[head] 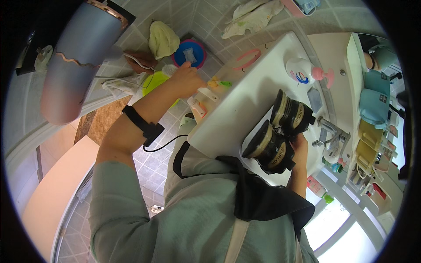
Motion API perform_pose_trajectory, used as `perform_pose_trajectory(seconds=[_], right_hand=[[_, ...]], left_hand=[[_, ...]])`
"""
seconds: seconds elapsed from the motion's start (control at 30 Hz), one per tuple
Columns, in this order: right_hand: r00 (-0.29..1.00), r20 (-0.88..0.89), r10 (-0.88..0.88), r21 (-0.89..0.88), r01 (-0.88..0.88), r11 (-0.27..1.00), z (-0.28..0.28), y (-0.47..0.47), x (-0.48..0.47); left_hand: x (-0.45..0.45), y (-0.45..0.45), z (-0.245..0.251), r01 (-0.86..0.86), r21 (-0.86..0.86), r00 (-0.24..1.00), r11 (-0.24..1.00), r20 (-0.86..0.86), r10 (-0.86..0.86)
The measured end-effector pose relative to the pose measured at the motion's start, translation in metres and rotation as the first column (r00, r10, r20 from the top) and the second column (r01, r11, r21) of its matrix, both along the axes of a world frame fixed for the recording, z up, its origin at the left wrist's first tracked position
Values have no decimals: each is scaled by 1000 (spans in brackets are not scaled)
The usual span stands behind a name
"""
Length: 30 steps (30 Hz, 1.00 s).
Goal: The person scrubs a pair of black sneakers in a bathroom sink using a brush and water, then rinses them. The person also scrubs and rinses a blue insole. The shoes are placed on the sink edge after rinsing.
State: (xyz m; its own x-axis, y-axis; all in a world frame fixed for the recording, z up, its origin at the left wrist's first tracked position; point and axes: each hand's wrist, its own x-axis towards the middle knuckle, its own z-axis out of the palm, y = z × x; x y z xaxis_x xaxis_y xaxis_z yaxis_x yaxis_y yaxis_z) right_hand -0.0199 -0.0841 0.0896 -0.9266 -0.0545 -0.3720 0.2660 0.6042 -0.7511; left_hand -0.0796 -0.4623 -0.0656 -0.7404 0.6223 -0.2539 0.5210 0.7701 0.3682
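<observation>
On the right, my right hand (300, 144) holds a pair of black shoes (268, 148) over the white washbasin (230, 108); the shoes partly cover its fingers. My left hand (189, 79) is stretched out beyond the basin's left edge, its fingers curled and partly hidden, so whether it grips anything cannot be told. Close by it, along the cabinet side, are a white handle-like item (209, 94), a white and orange item (198, 107) and a yellow and green item (220, 83). A white round brush-like thing (169, 70) shows behind my left wrist.
A pump bottle (299, 70) and a metal faucet (332, 131) stand by the basin. A pink band (247, 59) hangs at the cabinet. Beyond my left hand are a blue basin (179, 57) and a lime-green basin (154, 83). A blue-pink appliance (79, 62) hangs upper left.
</observation>
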Motion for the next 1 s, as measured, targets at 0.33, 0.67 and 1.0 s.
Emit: perform_pose_trajectory(seconds=[0.33,0.67,1.0], right_hand=[[934,-105,340,536,-235,811,26,-52,-20],[831,-11,556,620,-430,656,36,-156,-66],[840,-299,453,279,-377,883,58,-132,-37]], left_hand=[[26,2,71,-245,-49,959,968,131,250],[138,-67,73,-827,202,560,524,224,798],[149,-15,208,-762,517,585,389,292,757]])
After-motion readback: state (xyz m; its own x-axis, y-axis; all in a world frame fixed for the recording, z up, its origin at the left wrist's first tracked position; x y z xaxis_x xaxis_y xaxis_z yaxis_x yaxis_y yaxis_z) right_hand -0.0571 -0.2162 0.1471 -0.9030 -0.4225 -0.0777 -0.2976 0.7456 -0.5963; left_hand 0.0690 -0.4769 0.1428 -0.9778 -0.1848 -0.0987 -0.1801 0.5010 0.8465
